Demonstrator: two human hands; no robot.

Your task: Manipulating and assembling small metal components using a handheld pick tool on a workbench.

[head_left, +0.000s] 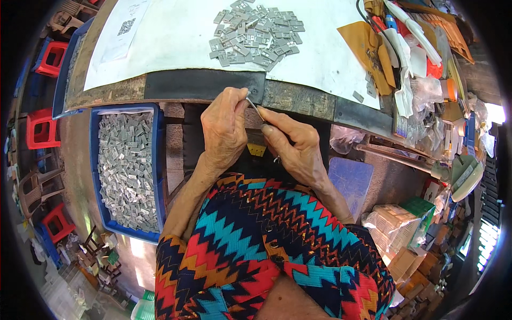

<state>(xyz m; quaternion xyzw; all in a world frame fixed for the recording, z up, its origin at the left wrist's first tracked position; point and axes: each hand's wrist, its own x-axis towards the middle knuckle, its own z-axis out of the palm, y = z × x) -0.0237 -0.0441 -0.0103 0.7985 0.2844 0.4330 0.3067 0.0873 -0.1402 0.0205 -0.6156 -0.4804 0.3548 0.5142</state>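
My left hand (225,128) is raised just in front of the table edge, its fingers pinched together. What they hold is mostly hidden; only a small greyish bit shows at the fingertips. In my right hand (293,143) is a slim metal tool with a dark handle (254,109), its thin shaft pointing up and left to the left fingertips. Its exact kind is too small to tell. Beyond the hands, a heap of small flat grey rectangular pieces (256,37) lies on the white table cover (176,42).
A blue crate (95,160) full of similar grey pieces stands at my left, below the worn table edge (298,98). A printed sheet (120,32) lies far left. Brown paper (368,53), plastic bags and tools crowd the right. Red stools (44,129) stand farther left.
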